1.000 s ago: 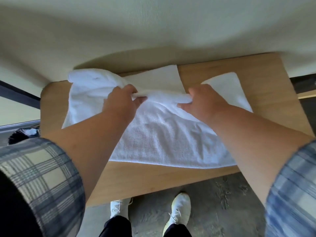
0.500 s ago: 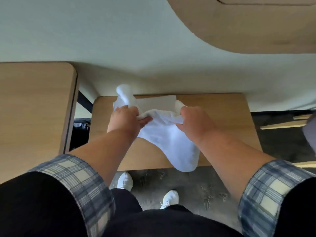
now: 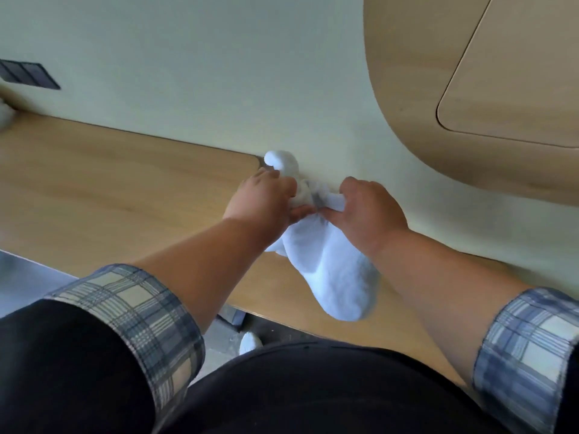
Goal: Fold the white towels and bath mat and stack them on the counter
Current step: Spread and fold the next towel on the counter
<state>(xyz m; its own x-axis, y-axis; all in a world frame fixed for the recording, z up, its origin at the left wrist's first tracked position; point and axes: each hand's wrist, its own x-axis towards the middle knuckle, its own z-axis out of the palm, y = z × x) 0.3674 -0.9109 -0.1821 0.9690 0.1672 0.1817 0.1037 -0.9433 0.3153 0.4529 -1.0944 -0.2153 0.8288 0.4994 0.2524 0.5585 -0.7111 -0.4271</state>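
A white towel (image 3: pixel 332 270) hangs bunched in the air between both hands, its lower fold drooping toward me. My left hand (image 3: pixel 263 202) grips its upper left part, and a rounded end sticks up behind the knuckles. My right hand (image 3: pixel 366 208) pinches the upper right part, close beside the left hand. Below lies the lower wooden table (image 3: pixel 282 296). The higher wooden counter (image 3: pixel 109 183) stretches to the left, against the wall.
A pale green wall (image 3: pixel 219 73) rises behind, with a dark switch panel (image 3: pixel 28 75) at the far left. A rounded wooden cabinet (image 3: pixel 485 89) hangs at the upper right. Something white and blurred (image 3: pixel 4 115) sits at the counter's far left. A white shoe (image 3: pixel 250 343) shows on the floor.
The towel was lifted off the lower table and gathered between both hands. Hands and towel have swung left toward the higher counter, and my view turned with them.
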